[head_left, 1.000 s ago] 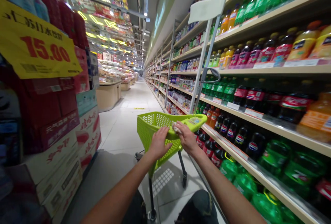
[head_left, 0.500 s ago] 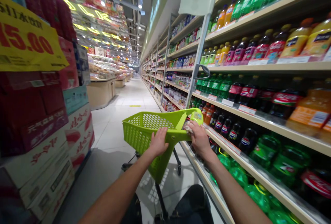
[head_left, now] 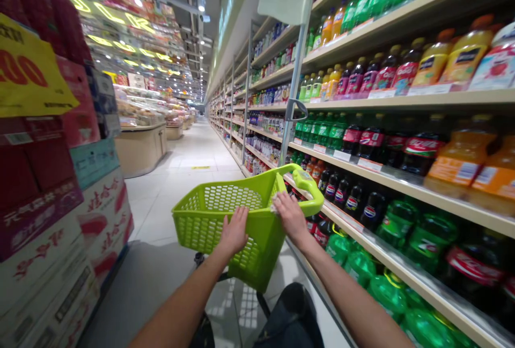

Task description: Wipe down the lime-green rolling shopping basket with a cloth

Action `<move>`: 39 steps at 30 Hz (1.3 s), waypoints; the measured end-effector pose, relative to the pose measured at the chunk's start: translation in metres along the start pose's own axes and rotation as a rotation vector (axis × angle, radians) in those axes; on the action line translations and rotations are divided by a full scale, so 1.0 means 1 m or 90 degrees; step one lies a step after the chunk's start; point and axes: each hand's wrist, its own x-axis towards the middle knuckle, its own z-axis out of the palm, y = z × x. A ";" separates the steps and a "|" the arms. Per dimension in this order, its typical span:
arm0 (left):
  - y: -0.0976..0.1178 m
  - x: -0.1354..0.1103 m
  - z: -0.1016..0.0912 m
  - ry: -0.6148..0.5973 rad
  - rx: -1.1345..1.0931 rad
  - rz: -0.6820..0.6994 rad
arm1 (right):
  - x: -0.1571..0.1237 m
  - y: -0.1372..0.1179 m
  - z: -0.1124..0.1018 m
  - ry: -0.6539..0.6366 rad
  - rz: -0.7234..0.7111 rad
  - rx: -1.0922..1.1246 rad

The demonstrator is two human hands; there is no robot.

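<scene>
A lime-green shopping cart (head_left: 257,251) with a perforated basket stands close in front of me, its handle (head_left: 309,184) toward the shelves. My left hand (head_left: 235,231) lies against the basket's near side, fingers stretched out and their tips at the rim. Bunched under the fingers of my right hand (head_left: 290,218) is a crumpled whitish cloth (head_left: 275,203). It touches the upper edge of the cart beside the handle. Most of the cloth is hidden by the hand.
Drink shelves (head_left: 394,98) with rows of bottles run along the right. Stacked drink cartons (head_left: 44,241) under a yellow price sign (head_left: 32,74) stand close on the left. A tiled aisle (head_left: 189,149) leads ahead past a display counter (head_left: 140,147). A grey post (head_left: 295,80) rises beside the shelves.
The cart has turned and sits further left and closer in view. My right hand has moved with the cloth from the handle to the basket edge beside it.
</scene>
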 end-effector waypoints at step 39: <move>0.026 -0.008 0.011 -0.017 0.011 0.064 | -0.112 0.007 0.009 0.096 -0.020 0.149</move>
